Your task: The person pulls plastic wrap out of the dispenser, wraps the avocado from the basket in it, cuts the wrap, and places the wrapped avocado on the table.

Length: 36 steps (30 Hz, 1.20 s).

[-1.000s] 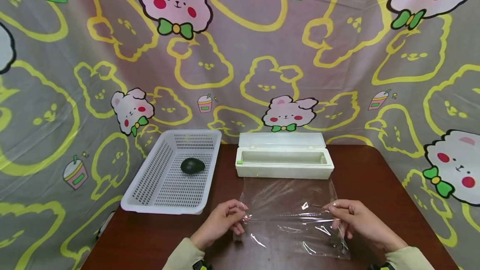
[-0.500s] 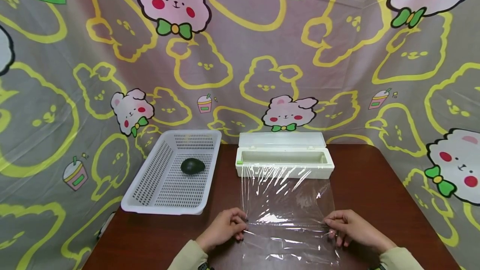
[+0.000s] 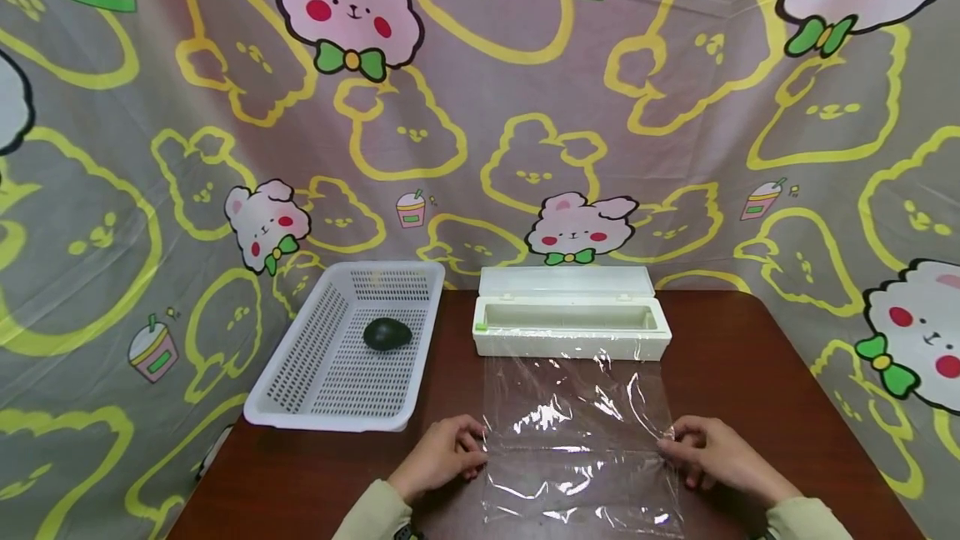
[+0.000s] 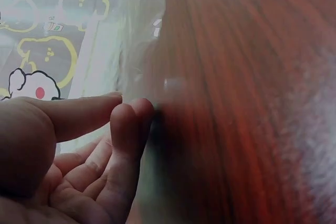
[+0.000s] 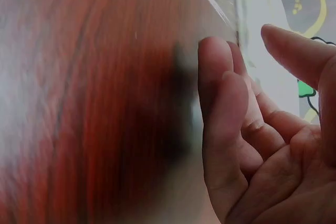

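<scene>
A sheet of clear cling film runs from the front of a white lidded cling film dispenser down over the brown table. Its surface is wrinkled and glinting, with a crosswise crease. At the film's left edge is my left hand, fingers bent loosely, thumb and fingertips slightly apart. Opposite, my right hand has its fingertips at the film's right edge. The right wrist view shows a gap between the thumb and the other fingers. Whether the fingertips touch the film is hard to tell.
To the left stands a white perforated plastic basket holding a dark green avocado. The dispenser's lid is raised at the back. Behind the table hangs a patterned curtain.
The film, first held up by both hands near the table's front, has come down flatter onto the table. Both hands have lowered slightly, and their pinch on its edges has loosened.
</scene>
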Tool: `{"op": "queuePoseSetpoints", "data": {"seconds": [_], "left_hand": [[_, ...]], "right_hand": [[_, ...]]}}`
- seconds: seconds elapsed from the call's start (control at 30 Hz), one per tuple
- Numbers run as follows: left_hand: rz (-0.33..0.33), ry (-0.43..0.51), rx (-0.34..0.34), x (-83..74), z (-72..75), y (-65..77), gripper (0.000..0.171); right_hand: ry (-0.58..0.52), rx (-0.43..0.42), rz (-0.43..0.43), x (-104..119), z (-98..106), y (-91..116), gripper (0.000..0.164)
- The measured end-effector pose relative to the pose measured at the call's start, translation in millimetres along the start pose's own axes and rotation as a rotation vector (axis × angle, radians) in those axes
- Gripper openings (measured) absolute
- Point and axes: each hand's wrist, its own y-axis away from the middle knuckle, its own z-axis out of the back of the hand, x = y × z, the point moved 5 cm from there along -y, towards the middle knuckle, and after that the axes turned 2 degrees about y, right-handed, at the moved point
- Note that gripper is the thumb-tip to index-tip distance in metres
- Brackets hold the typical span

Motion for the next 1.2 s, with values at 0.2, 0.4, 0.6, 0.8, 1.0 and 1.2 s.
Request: {"op": "queuePoseSetpoints", "data": {"seconds": [0.2,0.4,0.6,0.8,1.0,1.2], "left_hand": [[0.005,-0.092,-0.063,-3.2,5.9,-1.6,0.023],[-0.107,-0.205,-0.255,-14.1,20.1,-23.4,0.036],[-0.110,-0.090,-0.413,-18.2,32.9,-57.1,0.060],[-0.059,0.069,-0.377,-13.0,30.1,-83.6,0.065],[-0.061,0.107,-0.380,-15.2,28.0,-91.8,0.066],[-0.059,0.099,-0.395,-17.7,30.4,-96.8,0.070]], "right_hand": [[0.037,-0.088,-0.042,-3.2,14.0,-4.2,0.034],[-0.002,-0.223,-0.068,1.7,31.9,-14.6,0.047],[0.026,-0.325,0.023,20.5,46.1,-33.0,0.075],[0.019,-0.296,0.016,28.8,42.1,-50.7,0.082],[0.056,-0.331,0.032,33.0,40.6,-59.7,0.077],[0.037,-0.327,0.056,36.2,44.8,-71.5,0.077]]}}
